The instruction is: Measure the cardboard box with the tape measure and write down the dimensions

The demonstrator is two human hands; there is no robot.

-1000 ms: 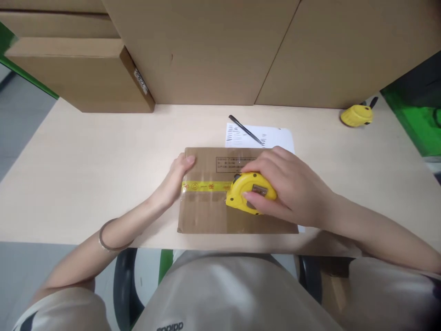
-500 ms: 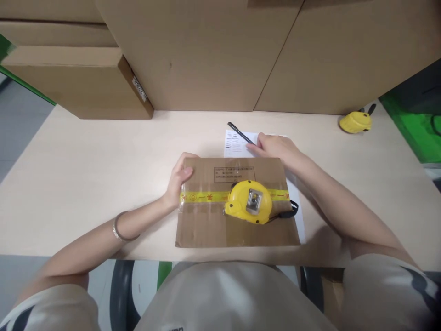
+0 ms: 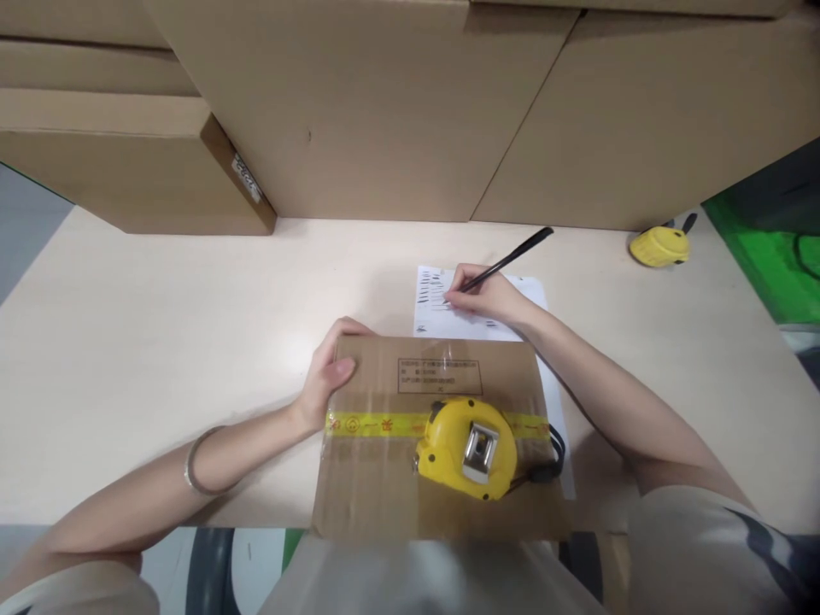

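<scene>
My left hand (image 3: 328,371) grips the upper left corner of a flat cardboard box (image 3: 371,478), thumb on top and fingers partly hidden behind the far edge. A yellow tape measure (image 3: 442,457) with a black wrist strap lies on the box, across its strip of yellow printed tape (image 3: 365,424). Beyond the box, my right hand (image 3: 487,295) is closed around a black pen (image 3: 516,254). The pen's tip is at a white sheet of paper (image 3: 442,323) with handwritten lines, part of which is covered by the box.
Large cardboard boxes (image 3: 365,120) stand along the back of the table (image 3: 160,342). A smaller carton (image 3: 128,179) is at the back left. A second yellow tape measure (image 3: 659,246) sits at the far right, near the table's edge.
My right hand has turned the pen into a writing hold and brought its tip to the paper. The box, with my left hand and the tape measure, appears closer to my body, uncovering more paper.
</scene>
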